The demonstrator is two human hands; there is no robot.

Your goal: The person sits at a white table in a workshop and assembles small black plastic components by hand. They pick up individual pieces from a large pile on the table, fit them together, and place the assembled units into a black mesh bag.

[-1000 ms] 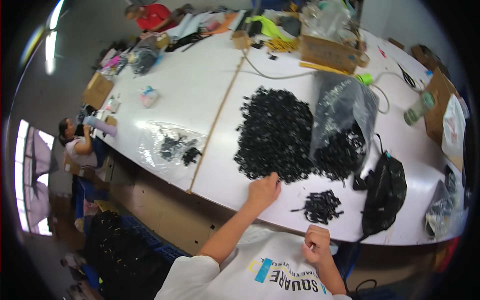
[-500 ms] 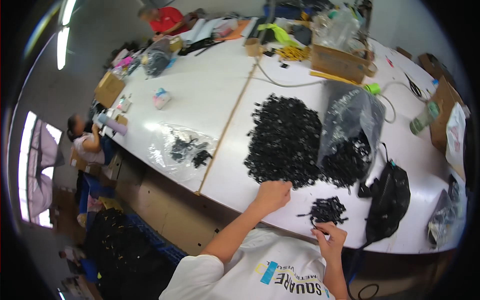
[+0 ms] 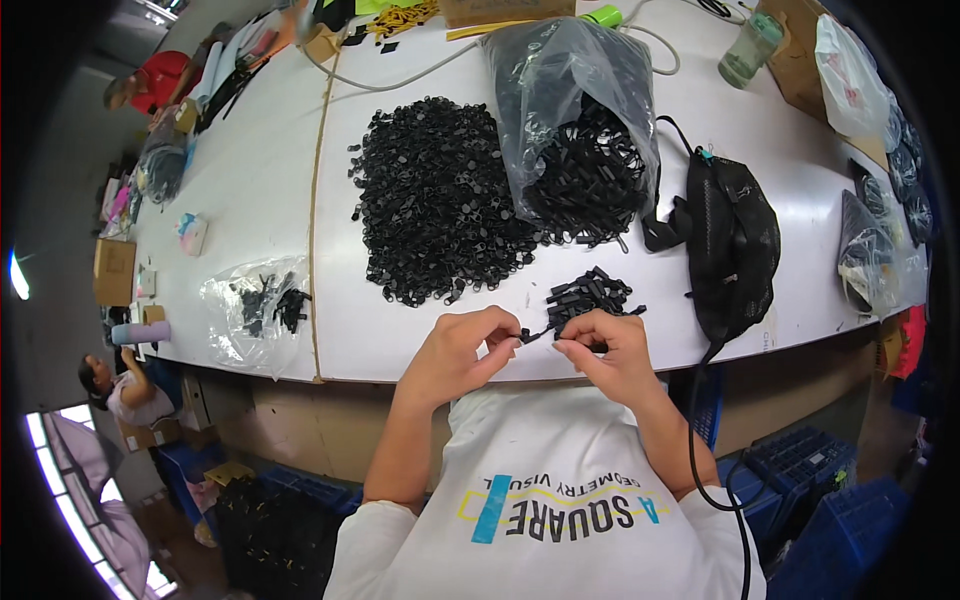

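Observation:
Close to the table's near edge, my two hands face each other in front of my chest. My left hand (image 3: 462, 350) pinches a small black zipper slider between thumb and forefinger. My right hand (image 3: 612, 358) is closed on a black cord zipper pull, its thin end reaching toward the slider; whether the two are joined is too small to tell. Just behind my right hand lies a small heap of black zipper pulls (image 3: 592, 290). Farther off spreads a large pile of black zipper sliders (image 3: 430, 205). Beside it, a clear plastic bag (image 3: 530, 110) spills more black pulls.
A black mesh pouch (image 3: 735, 245) with a cord lies to the right. On the left are a flat clear bag (image 3: 225, 305) with black pieces and a table seam (image 3: 318, 180). A green bottle (image 3: 750, 50) stands far right. Two people work at the left.
My left hand has left the large pile's near edge and met my right hand, a slider now in its fingers. The right hand has lifted a pull from the small heap. The view has shifted.

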